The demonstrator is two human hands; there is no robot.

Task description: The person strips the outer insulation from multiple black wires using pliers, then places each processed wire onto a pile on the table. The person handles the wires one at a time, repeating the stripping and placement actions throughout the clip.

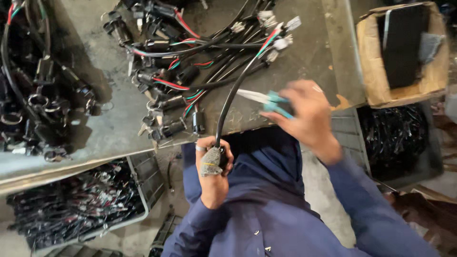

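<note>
Head view: the left hand (214,166) is fisted around a black sheathed cable (232,97), thumb in a grey mesh cot (211,162), the cable rising out of the fingers to white connectors (281,43) on the grey workbench (309,57). The right hand (307,116), blurred, seems to pinch teal-handled snips (271,101) just beside the cable. A cardboard box (404,52) sits far right.

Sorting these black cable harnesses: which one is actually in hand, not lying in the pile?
The black cable rising from the left hand at the table edge; its connector end reaches the pile, where the others lie loose.
</note>
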